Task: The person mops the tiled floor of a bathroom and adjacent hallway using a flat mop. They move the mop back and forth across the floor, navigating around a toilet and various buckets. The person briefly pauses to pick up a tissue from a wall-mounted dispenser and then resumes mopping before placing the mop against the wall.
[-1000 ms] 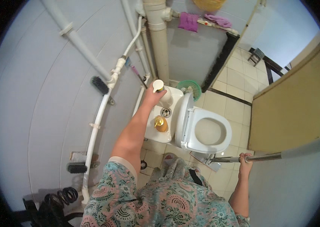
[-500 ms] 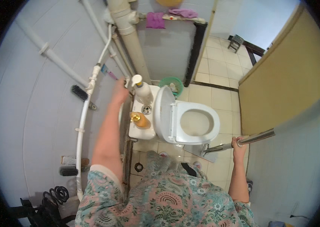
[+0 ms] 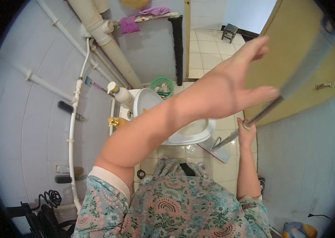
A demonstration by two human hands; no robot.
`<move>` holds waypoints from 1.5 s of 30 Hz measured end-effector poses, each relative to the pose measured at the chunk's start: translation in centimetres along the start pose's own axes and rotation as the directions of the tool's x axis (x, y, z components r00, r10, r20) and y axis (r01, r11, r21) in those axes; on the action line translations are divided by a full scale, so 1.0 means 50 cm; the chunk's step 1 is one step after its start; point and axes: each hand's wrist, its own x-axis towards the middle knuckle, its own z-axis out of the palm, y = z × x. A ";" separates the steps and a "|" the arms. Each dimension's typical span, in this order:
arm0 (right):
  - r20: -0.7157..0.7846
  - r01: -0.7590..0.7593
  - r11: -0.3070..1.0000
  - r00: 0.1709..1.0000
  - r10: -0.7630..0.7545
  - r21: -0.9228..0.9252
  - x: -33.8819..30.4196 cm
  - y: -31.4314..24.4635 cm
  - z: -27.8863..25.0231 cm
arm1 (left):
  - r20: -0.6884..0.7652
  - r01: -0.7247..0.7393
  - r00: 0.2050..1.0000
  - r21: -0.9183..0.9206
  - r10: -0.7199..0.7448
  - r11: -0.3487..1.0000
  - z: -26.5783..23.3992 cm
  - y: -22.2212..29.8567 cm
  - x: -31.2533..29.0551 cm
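Observation:
My right hand [image 3: 247, 135] is wrapped round the metal pole of a flat mop [image 3: 227, 139]. The mop's flat head [image 3: 218, 153] lies on the wet tiles beside the toilet [image 3: 189, 139]. The pole slants up to the right, its upper end blurred. Across the middle of the view stretches my left arm, covering much of the toilet. My left hand [image 3: 240, 79] is empty, thumb and fingers apart, close to the upper pole; I cannot tell whether it touches. On the tank [image 3: 127, 112] stand a white pump bottle [image 3: 123, 96] and an amber pump bottle [image 3: 116, 122].
Behind the toilet is a green basket [image 3: 162, 88] with waste in it. Pipes [image 3: 72, 146] and brushes [image 3: 65, 107] line the left wall. A yellow door [image 3: 318, 59] stands at the right, and a small stool [image 3: 229, 32] lies beyond the doorway.
My left hand has swung from the wall beside the tank across to the right, toward the mop's pole. My right hand keeps its hold on the mop. The view has shifted right.

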 end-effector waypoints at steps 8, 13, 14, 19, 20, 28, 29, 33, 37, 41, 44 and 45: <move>0.059 0.073 0.986 0.996 -0.065 -0.152 0.077 0.052 -0.012 | 0.158 0.140 0.982 -0.265 -0.101 0.954 0.108 0.070 0.205; 0.276 0.086 0.996 0.958 -0.078 -0.014 0.138 -0.037 -0.061 | 0.101 -0.036 0.993 -0.266 0.065 0.963 0.147 0.080 0.243; 0.264 0.088 0.996 0.960 -0.093 0.032 0.149 -0.058 -0.067 | 0.129 -0.097 0.982 -0.264 0.135 0.960 0.147 0.073 0.248; 0.315 0.154 0.977 0.929 -0.194 0.149 0.221 -0.065 -0.047 | 0.125 -0.037 0.990 -0.233 0.067 0.972 0.149 0.039 0.297; 0.364 0.143 0.981 0.914 -0.181 0.130 0.230 -0.062 -0.043 | 0.130 -0.021 0.990 -0.257 0.056 0.966 0.145 0.027 0.304; 0.137 0.144 0.983 0.978 -0.160 0.118 0.243 -0.014 0.092 | 0.093 0.098 0.993 -0.356 -0.069 0.929 0.060 -0.104 0.309; 0.111 0.128 0.984 0.984 -0.141 0.121 0.247 -0.006 0.104 | 0.095 0.116 0.992 -0.377 -0.086 0.919 0.051 -0.128 0.311; 0.089 0.060 0.997 0.994 -0.063 0.039 0.292 0.064 0.140 | 0.115 0.193 0.981 -0.456 -0.157 0.869 0.004 -0.193 0.309; 0.090 0.032 0.999 0.995 -0.031 -0.010 0.304 0.045 0.167 | 0.108 0.231 0.973 -0.508 -0.205 0.829 -0.032 -0.235 0.313; 0.053 0.084 0.996 0.995 -0.086 0.040 0.315 0.051 0.193 | 0.117 0.260 0.965 -0.550 -0.236 0.794 -0.059 -0.265 0.321; 0.077 0.054 0.998 0.996 -0.053 -0.012 0.321 0.034 0.201 | 0.130 0.282 0.958 -0.576 -0.255 0.767 -0.076 -0.280 0.327; 0.070 0.076 0.997 0.995 -0.076 0.006 0.326 0.035 0.204 | 0.135 0.289 0.956 -0.580 -0.261 0.762 -0.080 -0.282 0.330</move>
